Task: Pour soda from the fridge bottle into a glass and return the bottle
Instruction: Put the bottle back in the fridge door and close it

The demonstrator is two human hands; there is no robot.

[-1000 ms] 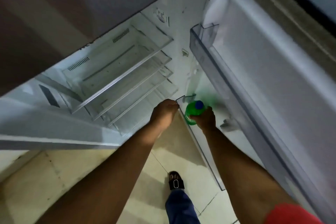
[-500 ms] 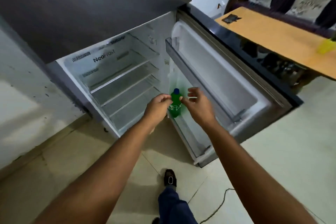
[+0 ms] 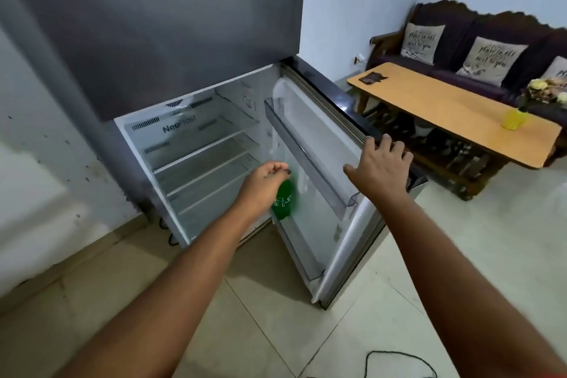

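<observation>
Now that my view has pulled back from the shelves, I see my right hand point(image 3: 380, 167) has let go of the green bottle point(image 3: 283, 199) and reaches with spread, empty fingers for the top edge of the open fridge door point(image 3: 325, 144). My left hand point(image 3: 265, 182) has taken over, clenched around the bottle's neck, holding it upright in front of the door's lower rack. I judge the bottle is out, so shutting the door comes next. I see no glass yet.

Dim indoor light, soft motion blur, wide-angle bending at edges.
</observation>
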